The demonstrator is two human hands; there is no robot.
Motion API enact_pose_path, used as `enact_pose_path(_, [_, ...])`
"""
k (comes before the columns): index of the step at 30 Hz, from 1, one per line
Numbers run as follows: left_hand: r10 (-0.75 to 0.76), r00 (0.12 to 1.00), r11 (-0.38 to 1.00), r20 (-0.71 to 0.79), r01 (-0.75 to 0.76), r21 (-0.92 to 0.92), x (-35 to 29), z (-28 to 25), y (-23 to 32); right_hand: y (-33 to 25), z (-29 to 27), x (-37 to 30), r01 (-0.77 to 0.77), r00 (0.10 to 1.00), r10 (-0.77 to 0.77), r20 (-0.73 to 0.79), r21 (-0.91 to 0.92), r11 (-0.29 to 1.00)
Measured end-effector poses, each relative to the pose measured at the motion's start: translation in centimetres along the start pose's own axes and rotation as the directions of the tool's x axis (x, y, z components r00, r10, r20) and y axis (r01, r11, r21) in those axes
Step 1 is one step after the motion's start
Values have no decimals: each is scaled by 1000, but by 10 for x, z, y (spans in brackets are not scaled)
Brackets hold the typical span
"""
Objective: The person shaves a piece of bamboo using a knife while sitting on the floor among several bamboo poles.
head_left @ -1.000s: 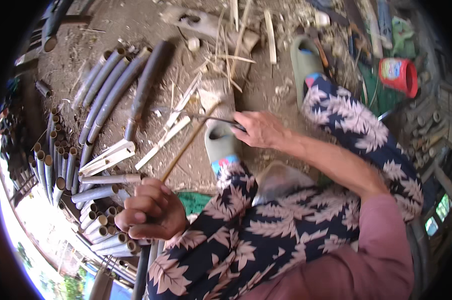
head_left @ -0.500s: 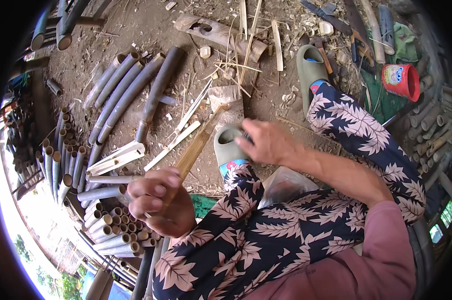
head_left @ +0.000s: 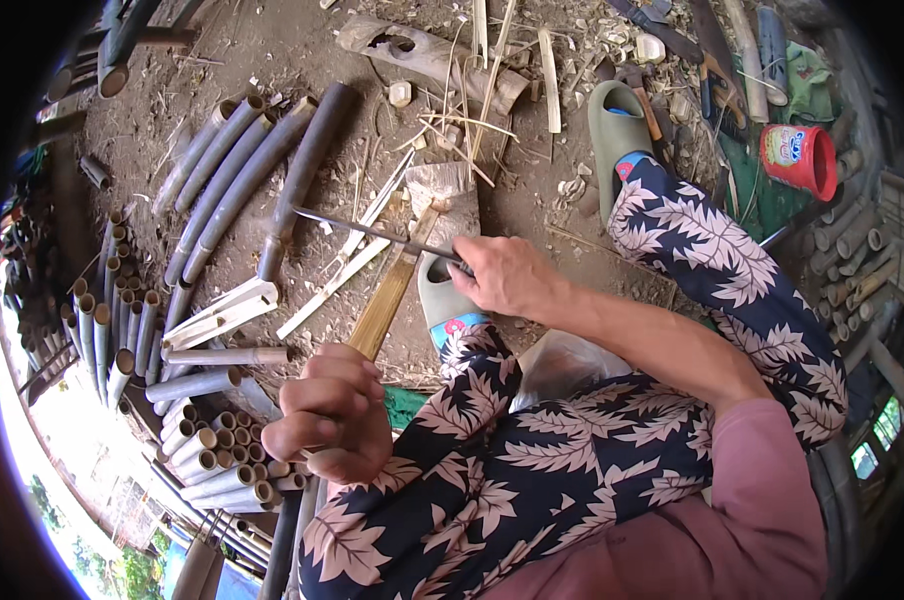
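My left hand (head_left: pixel 332 415) is closed round the near end of a split bamboo strip (head_left: pixel 380 315), which slants up and away from me. The strip's far end appears to lie against a pale wood block (head_left: pixel 454 200) on the ground. In my right hand (head_left: pixel 512 278) is the handle of a knife (head_left: pixel 357 228). Its long, thin, dark blade points left and crosses the strip near its far end. Whether the edge touches the strip I cannot tell. My left foot, in an olive clog (head_left: pixel 438 290), is beside the strip, close to the block.
Dark bamboo poles (head_left: pixel 257 180) lie at the left, above stacked cut bamboo tubes (head_left: pixel 234 480). A hollowed log (head_left: pixel 422 62) lies beyond the block among shavings. On the right are a red bucket (head_left: pixel 800 162), a saw (head_left: pixel 722 90) and my other clog (head_left: pixel 620 125).
My right hand has moved slightly left and down. The knife blade, hardly visible before, now lies across the strip. My left hand still grips the strip.
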State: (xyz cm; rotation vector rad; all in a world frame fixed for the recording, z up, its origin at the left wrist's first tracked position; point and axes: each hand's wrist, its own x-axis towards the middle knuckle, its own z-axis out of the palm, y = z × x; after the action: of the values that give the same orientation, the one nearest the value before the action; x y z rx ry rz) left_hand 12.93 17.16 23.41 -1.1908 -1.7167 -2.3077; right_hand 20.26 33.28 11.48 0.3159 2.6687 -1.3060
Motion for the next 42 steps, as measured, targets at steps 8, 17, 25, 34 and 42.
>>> enact_pose_path(8, [4, 1000, 999, 20, -4, 37, 1, -8, 1, 60, 40, 13, -124, 985, 133, 112, -80, 989])
enact_pose_path(17, [-152, 988, 988, -6, 151, -23, 7, -1, 4, 47, 8, 22, -204, 958, 219, 187, -98, 974])
enact_pose_path(25, [-103, 995, 994, -2, 103, -38, -3, 0, 6, -4, -5, -16, 45, 999, -45, -10, 15, 999])
enact_pose_path(34, [-70, 997, 996, -28, 68, -50, -7, -5, 1, 48, 26, -1, 10, 1000, -12, -15, -122, 992])
enact_pose_path(42, [-120, 984, 992, -132, 115, -47, -4, -18, 10, 79, 31, 25, -167, 977, 195, 84, -260, 951])
